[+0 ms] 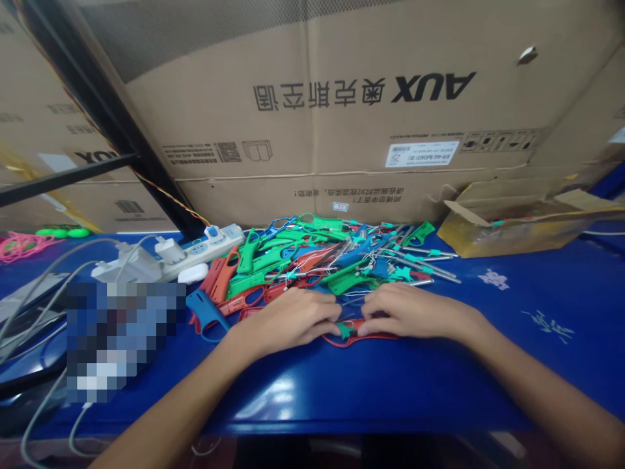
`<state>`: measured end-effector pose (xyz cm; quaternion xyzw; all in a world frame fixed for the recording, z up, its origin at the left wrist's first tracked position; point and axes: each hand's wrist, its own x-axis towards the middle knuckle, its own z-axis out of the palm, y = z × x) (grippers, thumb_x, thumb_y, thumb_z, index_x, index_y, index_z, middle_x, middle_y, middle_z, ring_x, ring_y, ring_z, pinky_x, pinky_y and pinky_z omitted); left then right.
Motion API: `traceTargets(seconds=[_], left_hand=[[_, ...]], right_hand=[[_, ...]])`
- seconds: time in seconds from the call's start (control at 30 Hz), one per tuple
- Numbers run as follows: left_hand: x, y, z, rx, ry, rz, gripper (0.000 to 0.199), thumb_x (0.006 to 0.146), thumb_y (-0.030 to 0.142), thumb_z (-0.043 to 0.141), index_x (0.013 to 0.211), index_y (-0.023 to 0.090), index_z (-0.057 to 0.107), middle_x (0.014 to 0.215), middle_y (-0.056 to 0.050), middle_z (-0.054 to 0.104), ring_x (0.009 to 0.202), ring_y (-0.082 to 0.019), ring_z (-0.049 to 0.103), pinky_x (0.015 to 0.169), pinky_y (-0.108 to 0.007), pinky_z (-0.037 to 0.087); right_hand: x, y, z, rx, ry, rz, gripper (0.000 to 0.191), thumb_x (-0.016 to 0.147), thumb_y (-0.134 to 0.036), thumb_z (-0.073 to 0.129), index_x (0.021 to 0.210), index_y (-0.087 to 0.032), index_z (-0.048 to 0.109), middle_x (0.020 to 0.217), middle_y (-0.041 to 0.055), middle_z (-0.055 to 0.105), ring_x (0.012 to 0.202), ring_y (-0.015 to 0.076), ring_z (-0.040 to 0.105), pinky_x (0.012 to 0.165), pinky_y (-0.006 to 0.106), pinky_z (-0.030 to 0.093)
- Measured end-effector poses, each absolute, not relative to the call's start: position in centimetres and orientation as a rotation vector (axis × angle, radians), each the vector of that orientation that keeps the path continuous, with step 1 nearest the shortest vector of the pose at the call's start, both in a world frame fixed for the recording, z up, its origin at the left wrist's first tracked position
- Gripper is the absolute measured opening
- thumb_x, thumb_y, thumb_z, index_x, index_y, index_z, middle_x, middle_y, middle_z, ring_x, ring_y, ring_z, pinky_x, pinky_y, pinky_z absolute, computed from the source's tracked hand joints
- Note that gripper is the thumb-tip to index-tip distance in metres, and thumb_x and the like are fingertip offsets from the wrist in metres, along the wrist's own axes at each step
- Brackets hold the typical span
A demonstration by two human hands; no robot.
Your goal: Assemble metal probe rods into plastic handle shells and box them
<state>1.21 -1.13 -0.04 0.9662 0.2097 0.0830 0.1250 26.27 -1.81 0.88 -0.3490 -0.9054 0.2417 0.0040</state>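
Right grip (403, 311) pinches a red casing (361, 335); left grip (297, 317), curled, hides whether it holds anything.

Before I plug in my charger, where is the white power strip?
In the head view, the power strip lies left of the coloured plastic parts, by the foot of the black post.

The red, green and blue plastic casings (266, 260) heaped on the blue worktop (439, 384) overlap too much to count. One red plastic casing (358, 324) at the front bears one small teal-green piece (346, 331). There are one white power strip (200, 249), one rounded white case (193, 273), one open brown cardboard box (493, 244), and two lime-green ovals (78, 232).
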Motion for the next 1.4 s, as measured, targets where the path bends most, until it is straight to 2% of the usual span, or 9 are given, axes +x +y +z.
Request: traceTargets(seconds=[0.2, 0.4, 0.73, 1.17, 1.4], left_hand=[[1.12, -1.31, -0.33, 2.791, 0.611, 0.231, 0.022, 0.102, 0.031, 0.048, 0.086, 0.02, 0.056, 0.088, -0.001, 0.062, 0.079, -0.015, 0.062, 0.067, -0.026, 0.043], [1.27, -1.14, -0.33, 2.801, 0.581, 0.23, 0.025, 0.102, 0.034, 0.049, 0.083, 0.019, 0.056, 0.085, 0.0, 0.06, 0.078, -0.014, 0.06, 0.068, -0.025, 0.042], [1.31, -0.99, -0.43, 2.803, 0.69, 0.27, 0.026, 0.099, 0.039, 0.055, 0.083, 0.019, 0.056, 0.085, 0.0, 0.064, 0.073, -0.013, 0.057, 0.059, -0.027, 0.035], [1.71, -1.1, -0.68, 2.753, 0.736, 0.261, 0.018, 0.095, 0.032, 0.062, 0.084, 0.019, 0.057, 0.087, 0.0, 0.064, 0.074, -0.012, 0.058, 0.06, -0.026, 0.036], [1.19, -1.04, -0.06, 2.727, 0.682, 0.235, 0.013, 0.096, 0.029, 0.061, 0.087, 0.02, 0.061, 0.089, 0.001, 0.065, 0.08, -0.013, 0.061, 0.066, -0.025, 0.041]], right_hand=[[26.32, -1.89, 0.86, -1.082, -2.889, 0.726, 0.039, 0.099, -0.049, 0.048, 0.081, -0.019, 0.065, 0.076, 0.0019, 0.066, 0.073, 0.0156, 0.057, 0.063, 0.027, 0.034], [26.29, -1.91, 0.7, -1.079, -2.898, 0.715, 0.042, 0.098, -0.053, 0.047, 0.084, -0.019, 0.066, 0.08, 0.003, 0.067, 0.077, 0.0169, 0.058, 0.064, 0.027, 0.034], [26.3, -1.87, 0.8, -1.12, -2.898, 0.746, 0.045, 0.098, -0.056, 0.044, 0.082, -0.019, 0.065, 0.079, 0.0032, 0.066, 0.076, 0.0168, 0.057, 0.064, 0.026, 0.033], [26.25, -1.96, 0.72, -1.135, -2.903, 0.724, 0.046, 0.098, -0.056, 0.045, 0.079, -0.019, 0.063, 0.078, 0.0022, 0.066, 0.075, 0.0162, 0.057, 0.063, 0.027, 0.033], [26.25, -2.11, 0.67, -1.156, -2.91, 0.672, 0.047, 0.098, -0.058, 0.044, 0.078, -0.019, 0.063, 0.075, 0.0021, 0.065, 0.072, 0.0161, 0.056, 0.062, 0.027, 0.031]])
